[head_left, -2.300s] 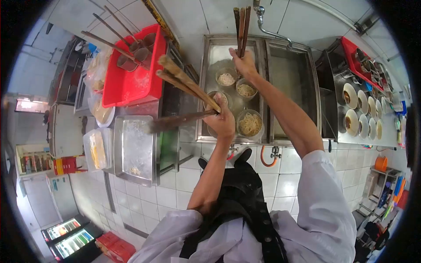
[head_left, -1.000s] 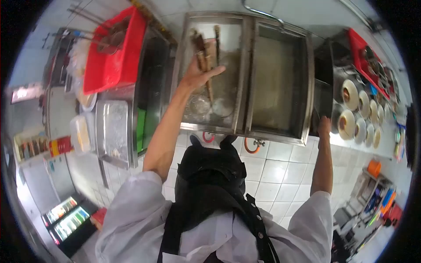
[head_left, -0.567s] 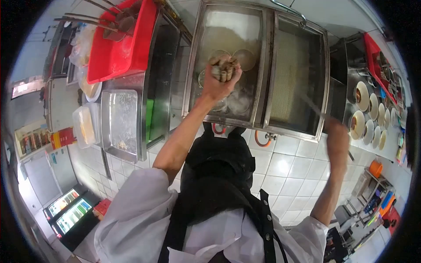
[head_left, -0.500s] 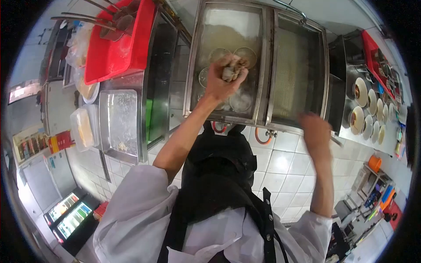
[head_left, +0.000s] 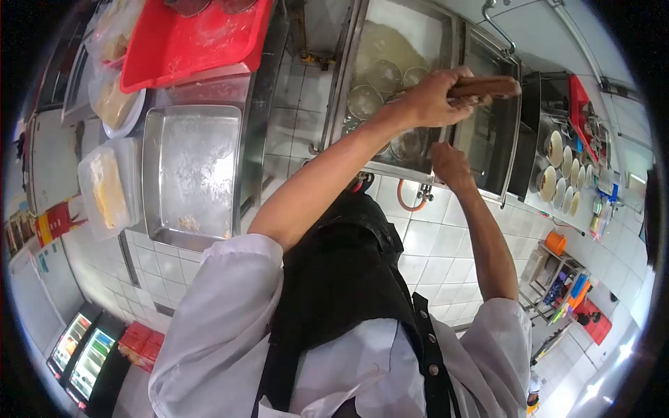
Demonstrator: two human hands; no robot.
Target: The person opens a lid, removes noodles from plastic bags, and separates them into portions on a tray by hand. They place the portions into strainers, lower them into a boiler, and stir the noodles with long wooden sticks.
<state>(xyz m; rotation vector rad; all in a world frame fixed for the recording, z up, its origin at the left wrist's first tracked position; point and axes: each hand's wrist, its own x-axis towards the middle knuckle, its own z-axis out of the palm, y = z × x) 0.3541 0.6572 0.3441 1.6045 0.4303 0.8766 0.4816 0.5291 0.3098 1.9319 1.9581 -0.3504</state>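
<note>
My left hand (head_left: 435, 101) is closed around a bundle of brown noodles (head_left: 488, 87), blurred and stretching right over the second basin. Below it, my right hand (head_left: 451, 166) is curled at the front rim of the metal boiler (head_left: 454, 42), near the divider; I cannot tell what its fingers hold. Cloudy water fills the left basin, where several round strainer baskets (head_left: 365, 102) sit. The right basin (head_left: 488, 139) also contains liquid and is partly hidden behind the noodles and my left hand.
To the left stand a metal tray (head_left: 191, 171) with crumbs and a red tub (head_left: 191, 56) above it. A plastic container (head_left: 104, 188) lies beyond the tray. Several bowls (head_left: 555, 148) line the right counter. A faucet (head_left: 498, 29) arches behind the boiler.
My left hand has moved right with the noodles, from above the baskets toward the second basin. My right hand has come left and up to the boiler's front rim. The view has shifted.
</note>
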